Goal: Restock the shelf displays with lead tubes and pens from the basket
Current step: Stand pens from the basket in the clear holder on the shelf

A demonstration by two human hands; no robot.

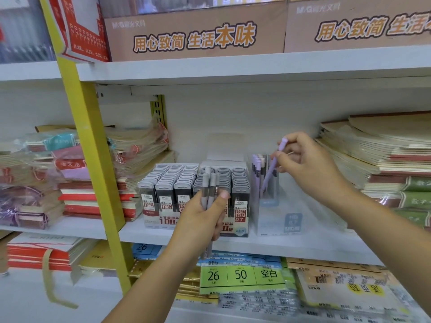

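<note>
While the left hand grips a bundle of grey pens upright, its fingers clamped round the barrels, the right hand is further right and farther back at the clear pen stand. That hand pinches a single purple pen near its cap end. The fingers are closed on it, and the pen slants down with its tip inside the stand. A few more purple and grey pens stand upright at the stand's far left corner, just beside the tilted one.

The bundle sits in front of two trays of lead tubes on the white shelf. The left tray is marked 0.5 and the right tray is marked 0.7, and both are packed in rows with grey caps up. The right tray touches the pen stand on its left side. The left hand covers part of both trays' fronts, and the lower ends of the grey pens poke out below the hand, past the shelf edge.

Stacks of notebooks lie to the right of the stand, and wrapped notebooks are piled at the left, beyond a yellow upright. Brown cartons with orange lettering stand on the shelf above. Packs with green labels lie on the shelf below.
</note>
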